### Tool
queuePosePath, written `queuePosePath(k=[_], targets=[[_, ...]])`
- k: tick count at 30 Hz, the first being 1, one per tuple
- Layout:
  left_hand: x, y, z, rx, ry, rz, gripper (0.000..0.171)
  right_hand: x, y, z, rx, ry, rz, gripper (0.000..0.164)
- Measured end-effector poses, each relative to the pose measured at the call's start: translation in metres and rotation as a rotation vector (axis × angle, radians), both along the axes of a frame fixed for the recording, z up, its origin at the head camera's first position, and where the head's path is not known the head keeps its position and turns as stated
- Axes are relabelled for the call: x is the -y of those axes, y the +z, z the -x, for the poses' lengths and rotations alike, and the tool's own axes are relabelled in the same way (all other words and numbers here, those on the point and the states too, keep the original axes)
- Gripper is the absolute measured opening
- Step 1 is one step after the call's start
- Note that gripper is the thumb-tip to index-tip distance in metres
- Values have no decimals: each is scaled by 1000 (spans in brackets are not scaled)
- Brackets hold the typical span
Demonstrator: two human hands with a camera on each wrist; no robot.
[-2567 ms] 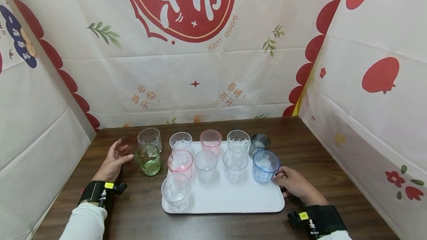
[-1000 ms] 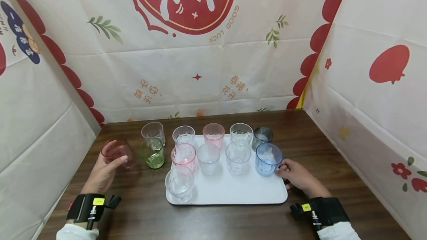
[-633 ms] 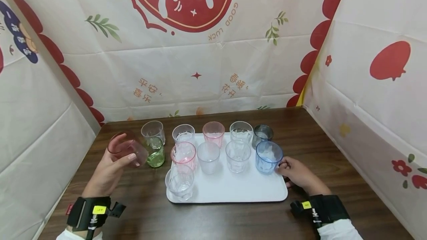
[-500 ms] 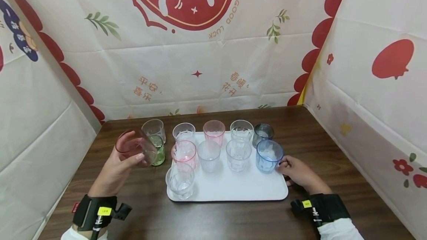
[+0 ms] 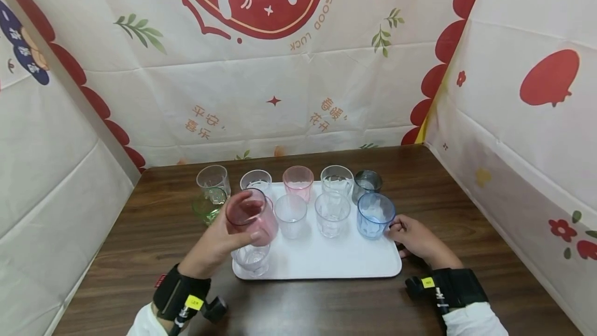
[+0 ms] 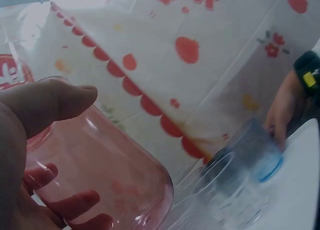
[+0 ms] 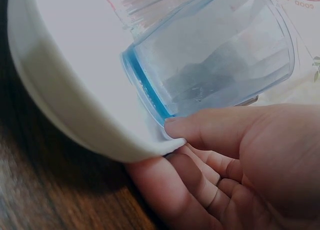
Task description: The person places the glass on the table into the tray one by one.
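My left hand (image 5: 216, 240) holds a dark pink tinted glass (image 5: 258, 219), tilted in the air over the left part of a white tray (image 5: 331, 263). In the left wrist view the thumb and fingers wrap around this glass (image 6: 110, 165). Behind it a pink-rimmed glass is mostly hidden, and a clear glass (image 5: 252, 263) stands at the front left. My right hand (image 5: 417, 242) pinches the tray's right edge, beside a blue glass (image 5: 373, 224). The right wrist view shows the thumb (image 7: 210, 130) over the tray rim (image 7: 95, 125), its tip close to the blue glass (image 7: 215, 54).
More glasses stand on the tray: a frosted one (image 5: 291, 219), clear ones (image 5: 332, 219) and a pink one (image 5: 298, 185). A smoky grey glass (image 5: 367, 185) is at the back right. Left of the tray, a green glass (image 5: 207, 209) and a clear glass (image 5: 213, 178) stand on the wooden table (image 5: 140, 253).
My left hand has lifted the dark pink glass from the table's left side and carried it rightward, past the green glass, to above the tray. My right hand keeps its hold on the tray.
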State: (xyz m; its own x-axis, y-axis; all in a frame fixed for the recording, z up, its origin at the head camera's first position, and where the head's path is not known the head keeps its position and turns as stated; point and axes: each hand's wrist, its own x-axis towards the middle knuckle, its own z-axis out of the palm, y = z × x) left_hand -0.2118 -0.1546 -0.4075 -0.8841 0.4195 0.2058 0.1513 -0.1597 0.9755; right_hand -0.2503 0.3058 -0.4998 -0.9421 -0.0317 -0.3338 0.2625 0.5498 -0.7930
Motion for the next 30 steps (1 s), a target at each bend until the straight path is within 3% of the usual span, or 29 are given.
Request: queuePosePath(k=[7, 15, 18, 25, 30], targets=[[-44, -6, -16, 89, -38, 25, 87, 0, 0, 0, -3, 8, 0, 34], [-79, -26, -26, 206, 15, 61, 86, 0, 1, 0, -5, 4, -6, 32], [-86, -39, -28, 226, 38, 71, 86, 0, 0, 2, -5, 10, -6, 32], [-93, -66, -30, 185, 172, 283, 87, -1, -1, 5, -6, 9, -18, 33], [-94, -74, -30, 205, 230, 300, 87, -1, -2, 5, -5, 10, -25, 35]])
